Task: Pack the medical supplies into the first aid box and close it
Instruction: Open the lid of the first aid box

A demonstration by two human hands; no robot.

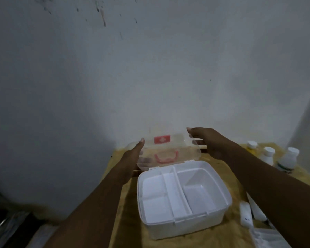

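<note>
The white first aid box (184,218) stands open on the yellowish table (220,235). Its inner tray is split into several empty compartments. The clear lid (175,149), with a red cross label and a red handle, is tipped back behind the box on its hinges. My left hand (132,155) grips the lid's left edge, fingers showing through the plastic. My right hand (207,142) holds the lid's right edge, thumb on top. Three white-capped bottles (287,159) stand at the far right of the table.
A white wall rises right behind the table. Beside the box on the right lie a slim white device (245,214), a white tube or carton (256,210) and pale packets (268,237). Dark clutter sits low on the left, off the table.
</note>
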